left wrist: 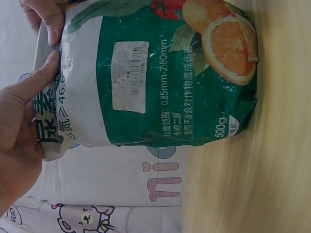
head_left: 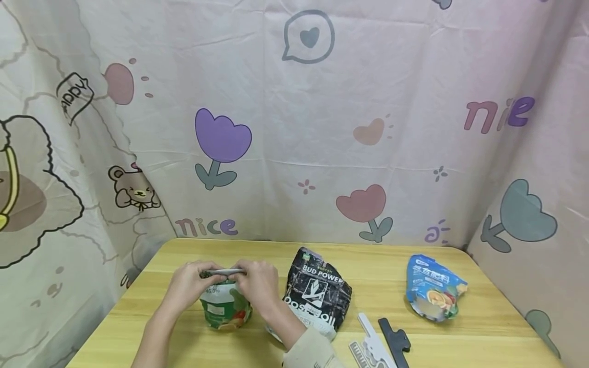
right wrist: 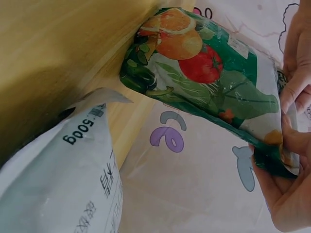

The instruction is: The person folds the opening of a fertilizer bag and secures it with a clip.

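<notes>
A green and white bag (head_left: 225, 309) printed with fruit and vegetables stands upright on the left half of the table. My left hand (head_left: 190, 282) pinches the left end of its folded top between thumb and fingers. At the other end, the right hand (head_left: 260, 284) pinches the same fold. The left wrist view shows the bag's front (left wrist: 167, 97), with a white label, and the thumb pressing on the rolled edge. In the right wrist view, fingers of the right hand (right wrist: 286, 199) curl behind the bag's top corner. The bag's contents are hidden.
Just right of my right forearm lies a black and white soil bag (head_left: 317, 294). A white clip (head_left: 376, 341), a black clip (head_left: 393, 341) and a ridged pale piece (head_left: 359, 353) lie near the front. Farther right is a blue bag (head_left: 432, 291). A printed curtain (head_left: 294, 138) hangs behind.
</notes>
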A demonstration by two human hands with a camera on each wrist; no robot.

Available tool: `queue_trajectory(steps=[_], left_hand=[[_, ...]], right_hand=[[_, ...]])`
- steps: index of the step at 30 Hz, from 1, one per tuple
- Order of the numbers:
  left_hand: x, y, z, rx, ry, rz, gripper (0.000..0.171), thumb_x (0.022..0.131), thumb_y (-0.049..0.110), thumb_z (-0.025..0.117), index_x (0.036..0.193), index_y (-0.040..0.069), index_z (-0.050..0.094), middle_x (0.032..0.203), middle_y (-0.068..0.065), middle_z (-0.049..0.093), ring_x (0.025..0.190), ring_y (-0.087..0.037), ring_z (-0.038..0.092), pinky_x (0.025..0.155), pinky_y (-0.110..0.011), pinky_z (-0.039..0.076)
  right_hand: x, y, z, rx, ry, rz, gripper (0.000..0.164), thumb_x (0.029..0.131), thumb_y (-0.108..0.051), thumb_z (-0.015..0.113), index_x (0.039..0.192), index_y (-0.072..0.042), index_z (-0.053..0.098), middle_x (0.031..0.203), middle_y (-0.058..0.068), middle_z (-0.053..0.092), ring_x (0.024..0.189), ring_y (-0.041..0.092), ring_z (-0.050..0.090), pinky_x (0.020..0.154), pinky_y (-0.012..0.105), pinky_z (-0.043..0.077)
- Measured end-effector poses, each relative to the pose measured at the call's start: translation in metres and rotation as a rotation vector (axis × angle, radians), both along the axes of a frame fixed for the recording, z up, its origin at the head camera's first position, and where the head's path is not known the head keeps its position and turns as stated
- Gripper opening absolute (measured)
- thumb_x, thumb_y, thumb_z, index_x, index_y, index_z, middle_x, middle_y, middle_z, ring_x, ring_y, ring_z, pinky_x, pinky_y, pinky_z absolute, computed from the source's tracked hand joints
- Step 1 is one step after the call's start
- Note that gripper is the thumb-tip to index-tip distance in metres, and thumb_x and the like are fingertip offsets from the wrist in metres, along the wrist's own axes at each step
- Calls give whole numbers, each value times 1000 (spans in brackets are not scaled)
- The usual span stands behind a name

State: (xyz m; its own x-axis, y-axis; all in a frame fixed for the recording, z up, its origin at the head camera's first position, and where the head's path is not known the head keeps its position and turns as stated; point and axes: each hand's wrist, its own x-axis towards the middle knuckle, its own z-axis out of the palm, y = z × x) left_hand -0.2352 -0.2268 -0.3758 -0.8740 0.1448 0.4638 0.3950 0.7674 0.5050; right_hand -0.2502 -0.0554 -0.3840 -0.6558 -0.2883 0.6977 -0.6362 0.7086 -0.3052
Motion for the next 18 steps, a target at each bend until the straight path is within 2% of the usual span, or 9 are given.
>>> queue_trajectory(steps=[3, 8, 11, 13, 18], left_hand=[[1, 2, 0, 2, 1, -4, 10, 74, 15, 76, 83, 18, 71, 77, 8, 64, 69, -13, 54, 85, -56, 36], [7, 2, 1, 8, -2, -29, 11, 84, 22, 68, 93, 16, 71, 88, 2, 65, 83, -21, 55, 76, -47, 41], [9, 3, 1, 6, 13, -33, 14, 84, 23, 67, 95, 16, 71, 94, 0, 66, 90, -24, 56, 80, -49, 40], [9, 4, 0, -6, 36, -21, 14, 82, 21, 70, 94, 15, 71, 93, 0, 67, 89, -25, 57, 81, -49, 39], [7, 11, -4, -18, 103, 26, 9, 77, 17, 74, 86, 16, 72, 85, 0, 68, 83, -23, 59, 80, -46, 38]], right_hand=[[0, 2, 2, 21, -25, 9, 9, 73, -29, 76, 79, -22, 73, 64, -12, 64, 43, -3, 34, 43, 12, 24], [3, 8, 7, 82, -104, 45, 9, 79, -26, 71, 85, -20, 73, 71, -10, 66, 48, -1, 40, 45, 13, 29], [4, 10, 9, 96, -127, 78, 9, 81, -23, 70, 88, -18, 73, 74, -8, 67, 51, 0, 45, 46, 13, 32], [5, 9, 8, 99, -114, 81, 10, 81, -23, 69, 88, -17, 73, 74, -8, 67, 52, 0, 46, 47, 12, 33], [4, 8, 2, 69, -6, 45, 8, 80, -24, 71, 84, -18, 73, 70, -9, 66, 48, -2, 46, 45, 10, 33]])
